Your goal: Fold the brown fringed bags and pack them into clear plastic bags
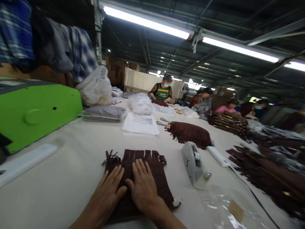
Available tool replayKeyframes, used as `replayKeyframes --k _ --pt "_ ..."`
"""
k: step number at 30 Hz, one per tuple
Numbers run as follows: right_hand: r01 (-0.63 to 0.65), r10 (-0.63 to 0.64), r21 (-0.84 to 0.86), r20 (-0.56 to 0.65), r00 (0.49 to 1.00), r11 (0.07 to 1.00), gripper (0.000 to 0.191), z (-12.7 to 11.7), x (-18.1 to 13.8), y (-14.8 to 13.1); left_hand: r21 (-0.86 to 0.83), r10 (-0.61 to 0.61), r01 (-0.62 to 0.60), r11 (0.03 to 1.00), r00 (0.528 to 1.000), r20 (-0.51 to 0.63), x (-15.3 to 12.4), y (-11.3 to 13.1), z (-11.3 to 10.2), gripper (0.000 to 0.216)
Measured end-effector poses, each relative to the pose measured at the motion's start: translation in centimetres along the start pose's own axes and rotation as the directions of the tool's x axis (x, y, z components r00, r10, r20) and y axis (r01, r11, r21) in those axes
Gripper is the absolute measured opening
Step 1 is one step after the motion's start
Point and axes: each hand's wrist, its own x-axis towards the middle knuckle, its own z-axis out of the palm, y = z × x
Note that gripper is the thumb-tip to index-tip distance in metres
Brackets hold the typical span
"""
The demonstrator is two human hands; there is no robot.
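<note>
A dark brown fringed piece that looks like a flat bag (157,178) lies in front of me on the white table (78,178), its fringe strips pointing away from me. My left hand (107,187) rests flat on its left part, fingers stretched out. Beside it, my right hand (141,183) presses flat on the middle, thumb spread to the side. Neither hand grasps anything. At the piece's lower right corner a small light-coloured end (176,202) sticks out. Most of its near part is hidden under my hands and forearms.
Right of the piece stands a tape dispenser (194,165), with clear plastic bags (221,206) nearer. Another brown fringed piece (190,133), papers (140,124) and brown stacks (267,178) lie beyond. A green machine (40,111) stands left. Several co-workers (163,90) sit farther back.
</note>
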Motion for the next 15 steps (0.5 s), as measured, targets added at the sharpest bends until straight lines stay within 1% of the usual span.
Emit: replayKeyframes --k 2,4,6,8,9,10,11,12,13,14,15 --pt "-0.004 0.005 0.086 -0.005 1.000 0.996 0.054 -1.3 -0.1 0.5 0.131 0.082 -0.087 0.988 0.996 0.043 -0.8 0.6 0.6 0.072" --pt "0.009 -0.002 0.141 -0.052 0.999 0.990 0.054 -2.1 -0.2 1.2 0.203 0.117 -0.124 0.971 0.992 0.045 -0.9 1.5 0.4 0.083" --pt "0.044 -0.033 0.156 -0.069 0.997 0.987 0.056 -2.0 -0.3 2.0 0.212 0.137 -0.146 0.966 0.989 0.054 -0.7 2.3 -0.3 0.087" --pt "0.067 -0.064 0.158 -0.022 0.998 0.985 0.056 -1.1 -0.5 2.9 0.141 0.139 -0.155 0.978 0.983 0.118 -0.1 2.9 -1.6 0.082" --pt "0.068 -0.070 0.158 0.005 0.998 0.985 0.056 -0.5 -0.6 3.3 0.086 0.105 -0.120 0.989 0.982 0.159 0.4 2.9 -2.3 0.074" --pt "0.065 -0.069 0.157 0.021 0.997 0.986 0.057 0.0 -0.7 3.5 0.031 0.033 -0.040 0.999 0.980 0.198 1.0 2.7 -3.1 0.063" --pt "0.058 -0.063 0.157 0.031 0.998 0.986 0.058 0.4 -0.6 3.7 -0.011 -0.067 0.072 0.997 0.971 0.229 1.8 2.3 -3.9 0.051" --pt "0.047 -0.053 0.161 0.039 0.998 0.986 0.057 0.4 -0.6 3.8 -0.034 -0.180 0.194 0.980 0.952 0.246 2.6 1.6 -4.8 0.043" --pt "0.032 -0.041 0.166 0.049 0.998 0.986 0.056 0.3 -0.4 3.7 -0.040 -0.304 0.323 0.946 0.920 0.247 3.6 0.8 -5.6 0.039" --pt "0.018 -0.029 0.168 0.063 0.998 0.986 0.055 -0.2 -0.1 3.5 -0.032 -0.383 0.401 0.916 0.893 0.238 4.5 -0.3 -6.3 0.038" --pt "0.003 -0.016 0.162 0.079 0.997 0.987 0.054 -0.7 0.4 3.2 -0.022 -0.438 0.455 0.890 0.869 0.231 5.4 -1.5 -6.9 0.038"
